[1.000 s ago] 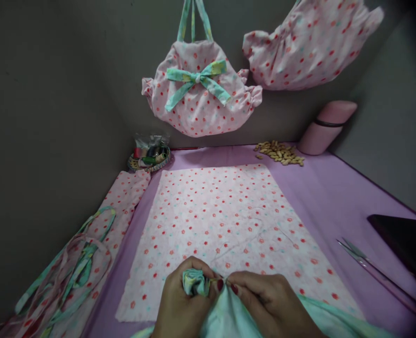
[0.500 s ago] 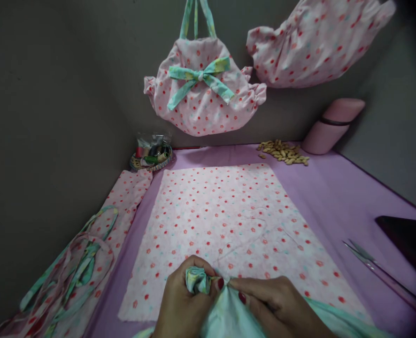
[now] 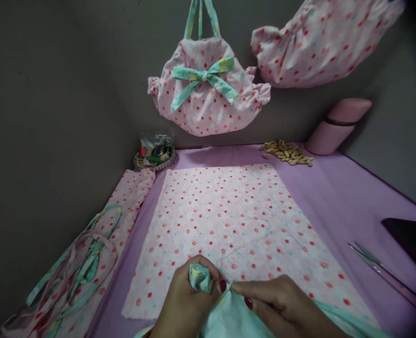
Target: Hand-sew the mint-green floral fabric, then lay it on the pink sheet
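Observation:
At the bottom centre, my left hand (image 3: 185,298) is closed around mint-green fabric (image 3: 234,317), with a rolled, bunched end (image 3: 200,278) poking out between thumb and forefinger. My right hand (image 3: 283,300) pinches the same fabric at its gathered top, its fingertips close beside my left thumb. A needle, if there is one, is too small to make out. Thin loose thread (image 3: 243,245) trails from near the pinch over a pink dotted cloth (image 3: 208,202) spread flat beneath my hands. More green fabric (image 3: 345,317) runs off to the right, under my right wrist.
Scissors (image 3: 384,272) and a dark flat object (image 3: 412,239) lie at right. Fabric ties (image 3: 88,263) rest on folded dotted cloth (image 3: 132,188) at left. Behind are a sewing basket (image 3: 155,157), peanuts (image 3: 287,152) and a pink bottle (image 3: 335,129). A bow-trimmed bag (image 3: 208,108) hangs above.
The whole view has shifted slightly, so things appear a little further right. Both hands keep their hold on the green fabric, with only a small shift at the fingertips.

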Available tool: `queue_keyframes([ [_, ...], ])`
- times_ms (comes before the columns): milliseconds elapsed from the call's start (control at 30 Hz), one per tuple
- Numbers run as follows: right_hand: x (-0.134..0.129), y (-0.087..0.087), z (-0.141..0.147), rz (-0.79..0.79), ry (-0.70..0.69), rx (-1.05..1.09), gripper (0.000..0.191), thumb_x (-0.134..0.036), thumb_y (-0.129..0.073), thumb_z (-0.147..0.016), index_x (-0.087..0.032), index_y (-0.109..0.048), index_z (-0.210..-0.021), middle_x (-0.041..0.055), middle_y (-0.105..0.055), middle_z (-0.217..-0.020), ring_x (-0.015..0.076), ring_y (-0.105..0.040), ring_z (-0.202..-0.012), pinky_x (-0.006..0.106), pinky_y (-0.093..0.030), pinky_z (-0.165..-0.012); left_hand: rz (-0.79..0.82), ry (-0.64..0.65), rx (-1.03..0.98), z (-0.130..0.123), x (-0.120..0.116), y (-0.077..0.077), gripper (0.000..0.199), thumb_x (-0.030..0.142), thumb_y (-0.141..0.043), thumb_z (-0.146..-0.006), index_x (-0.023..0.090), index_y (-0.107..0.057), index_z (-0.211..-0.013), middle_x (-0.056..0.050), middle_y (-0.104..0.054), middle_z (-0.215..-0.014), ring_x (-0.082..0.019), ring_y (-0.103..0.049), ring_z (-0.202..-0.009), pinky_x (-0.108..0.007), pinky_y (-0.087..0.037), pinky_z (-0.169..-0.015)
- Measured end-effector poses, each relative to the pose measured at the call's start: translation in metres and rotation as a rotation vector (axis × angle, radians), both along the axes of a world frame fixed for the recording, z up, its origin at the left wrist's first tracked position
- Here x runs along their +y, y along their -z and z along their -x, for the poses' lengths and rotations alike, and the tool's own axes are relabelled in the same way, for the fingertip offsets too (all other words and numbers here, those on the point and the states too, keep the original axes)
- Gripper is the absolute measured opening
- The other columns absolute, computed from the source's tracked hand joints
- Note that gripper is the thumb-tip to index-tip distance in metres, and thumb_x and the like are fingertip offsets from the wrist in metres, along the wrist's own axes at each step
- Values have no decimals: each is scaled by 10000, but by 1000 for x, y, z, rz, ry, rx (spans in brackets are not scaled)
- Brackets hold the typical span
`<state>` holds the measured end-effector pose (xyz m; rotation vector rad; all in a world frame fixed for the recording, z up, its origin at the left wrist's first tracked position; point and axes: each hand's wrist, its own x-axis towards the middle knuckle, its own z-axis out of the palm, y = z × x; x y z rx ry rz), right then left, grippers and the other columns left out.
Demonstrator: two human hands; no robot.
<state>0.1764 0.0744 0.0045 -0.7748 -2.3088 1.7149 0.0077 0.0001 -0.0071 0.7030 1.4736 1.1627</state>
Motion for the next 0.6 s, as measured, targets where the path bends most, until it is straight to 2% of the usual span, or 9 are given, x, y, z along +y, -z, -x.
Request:
queue_keyframes([
  [333, 8, 2, -3, 111, -88, -38, 324, -313, -429, -851, -163, -703, -767, -18, -494, -569, 115, -450, -529, 212, -351, -501, -24, 107, -293, 5, -1, -4, 278, 285, -765, -642, 149, -524, -665, -27, -594, -671, -112, -482, -591, -233, -352, -563],
  [467, 7, 7, -5, 115, -56, -52, 330, -343, -450, -839, -177, -731, -795, -14, -525, -544, 110, -428, -494, 213, -337, -478, -40, 138, -400, 5, 0, -4, 293, 263, -787, -630, 148, -520, -662, -27, -612, -680, -109, -510, -602, -227, -364, -575],
  [600, 7, 12, -5, 103, 17, -23, 303, -345, -471, -834, -207, -741, -828, 14, -647, -628, 137, -515, -554, 220, -380, -515, -16, 86, -426, 4, 1, -2, 332, 270, -815, -598, 152, -510, -659, 11, -591, -615, -74, -477, -542, -196, -344, -535],
])
